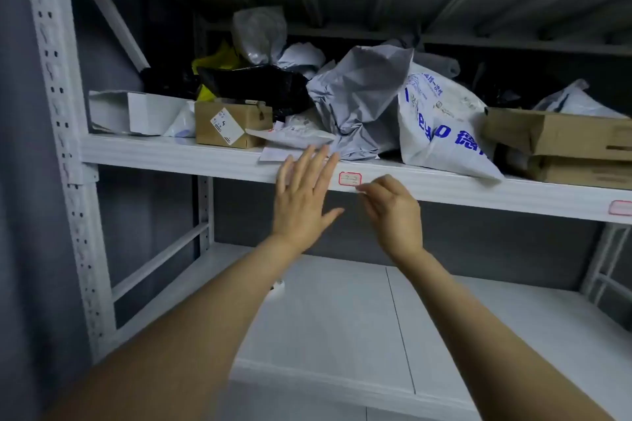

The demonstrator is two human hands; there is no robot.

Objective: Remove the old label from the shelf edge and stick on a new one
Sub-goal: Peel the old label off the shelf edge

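A small white label with a red border point(350, 178) is stuck on the front edge of the white shelf point(171, 155). My left hand point(302, 193) is raised flat with straight, spread fingers, its fingertips at the shelf edge just left of the label. My right hand point(393, 207) is just right of and below the label, fingers curled, fingertips close to the label's lower right corner. Whether they pinch anything is not clear. A second red-bordered label point(620, 207) sits on the same edge at the far right.
The upper shelf holds cardboard boxes point(229, 123), grey and white plastic mailer bags point(362, 102), a black bag point(253, 84) and loose papers. A bare white shelf point(342, 318) lies below. A perforated upright post point(58, 85) stands at the left.
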